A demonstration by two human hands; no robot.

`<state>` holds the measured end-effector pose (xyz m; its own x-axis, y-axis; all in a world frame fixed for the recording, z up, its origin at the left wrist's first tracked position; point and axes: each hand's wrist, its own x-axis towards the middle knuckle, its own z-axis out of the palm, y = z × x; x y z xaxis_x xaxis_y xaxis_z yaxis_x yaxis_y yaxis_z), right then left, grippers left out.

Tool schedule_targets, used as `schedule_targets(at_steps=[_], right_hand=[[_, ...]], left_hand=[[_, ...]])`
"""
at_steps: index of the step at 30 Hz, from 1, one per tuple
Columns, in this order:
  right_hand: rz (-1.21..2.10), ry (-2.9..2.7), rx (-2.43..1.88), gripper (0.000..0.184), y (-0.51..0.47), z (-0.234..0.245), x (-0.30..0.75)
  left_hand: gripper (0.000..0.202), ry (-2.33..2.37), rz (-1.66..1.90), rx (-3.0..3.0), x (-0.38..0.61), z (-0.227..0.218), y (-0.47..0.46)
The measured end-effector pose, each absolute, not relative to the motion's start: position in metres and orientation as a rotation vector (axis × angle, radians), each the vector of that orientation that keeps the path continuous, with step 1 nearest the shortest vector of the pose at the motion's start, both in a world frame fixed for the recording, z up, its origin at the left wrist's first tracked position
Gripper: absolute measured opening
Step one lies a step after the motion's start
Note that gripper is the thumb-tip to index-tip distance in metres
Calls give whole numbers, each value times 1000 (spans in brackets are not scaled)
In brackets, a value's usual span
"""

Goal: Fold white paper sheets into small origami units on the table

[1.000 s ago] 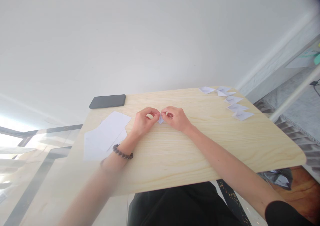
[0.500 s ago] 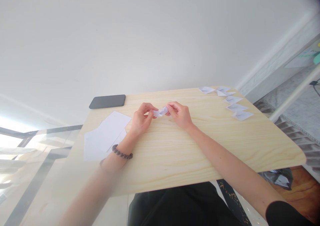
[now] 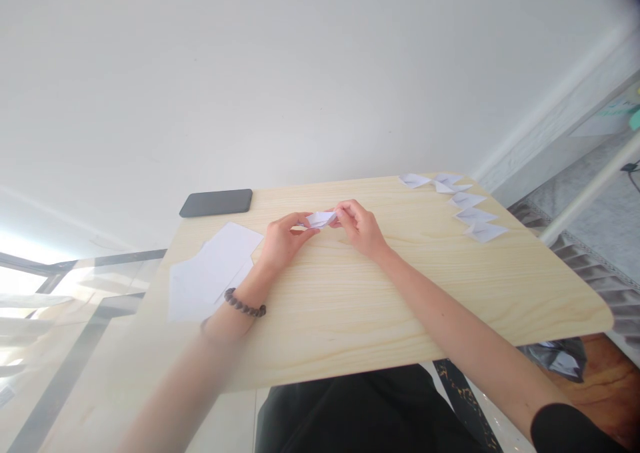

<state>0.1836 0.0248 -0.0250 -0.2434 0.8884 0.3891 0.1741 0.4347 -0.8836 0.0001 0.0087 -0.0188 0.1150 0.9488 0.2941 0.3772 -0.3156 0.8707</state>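
Observation:
Between my two hands, over the middle of the table, is a small folded piece of white paper [image 3: 321, 220]. My left hand [image 3: 286, 240] grips its left end between thumb and fingers, and a beaded bracelet circles that wrist. On the other end, my right hand [image 3: 361, 227] pinches the paper with its thumb and forefinger. Several similar folded paper pieces [image 3: 470, 216] lie in a curved row at the far right of the table. Flat sheets of white paper [image 3: 213, 266] overlap one another left of my left hand.
A dark phone [image 3: 216, 203] lies at the table's back left corner. The pale wooden table [image 3: 350, 326] meets a white wall [image 3: 320, 73] at the back. Below its right edge, a dark plastic bag [image 3: 557, 357] sits on the floor.
The folded paper has turned between my fingers and now shows a longer, flatter face. My left fingers have shifted their hold on it; both hands stay in nearly the same place.

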Motion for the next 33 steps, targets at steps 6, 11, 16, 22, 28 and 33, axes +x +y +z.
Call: schedule_targets(at_steps=[6, 11, 16, 22, 28, 33], right_hand=[[879, -1807, -920, 20, 25, -23, 188], [610, -2094, -845, 27, 24, -20, 192], [429, -2171, -799, 22, 27, -23, 192], [320, -2224, -816, 19, 31, -29, 192], [273, -2232, -857, 18, 31, -31, 191], [293, -2167, -876, 15, 32, -31, 190]], left_hand=[[19, 1319, 1171, 1870, -2, -18, 7], [15, 1276, 1200, 2002, -4, -22, 8], [10, 1219, 1221, 2067, -4, -26, 11], [14, 1173, 1188, 2194, -6, -29, 15], [13, 1220, 1178, 2231, -5, -29, 14], [11, 1275, 1155, 2251, -4, -27, 13]])
